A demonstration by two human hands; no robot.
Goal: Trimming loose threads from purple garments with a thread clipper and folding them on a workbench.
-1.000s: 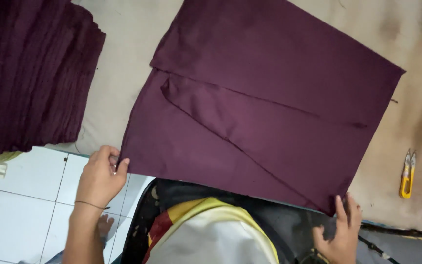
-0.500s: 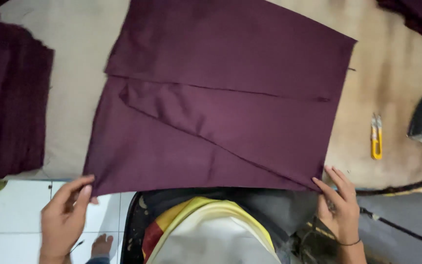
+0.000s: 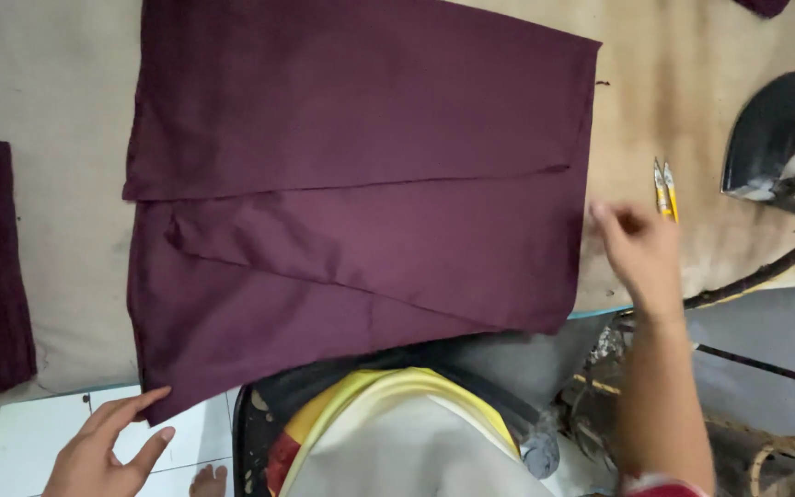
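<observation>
Resting open-fingered at seven o'clock, left hand (image 3: pixel 108 446) touching the near corner of the maroon cloth (image 3: pixel 361 184), seemingly to pin it flat on the padded table (image 3: pixel 57 92). Hovering loose and empty at three o'clock, right hand (image 3: pixel 641 253), between cloth edge and yellow snips (image 3: pixel 665 189); iron (image 3: pixel 770 138) parked at two o'clock, clear of fabric.

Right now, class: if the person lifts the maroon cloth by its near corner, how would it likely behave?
The maroon cloth lies flat in folded layers, so it probably droops and unfolds. It looks thin, likely light. Its overhanging edge by the left hand suggests it may slide off the table.
</observation>
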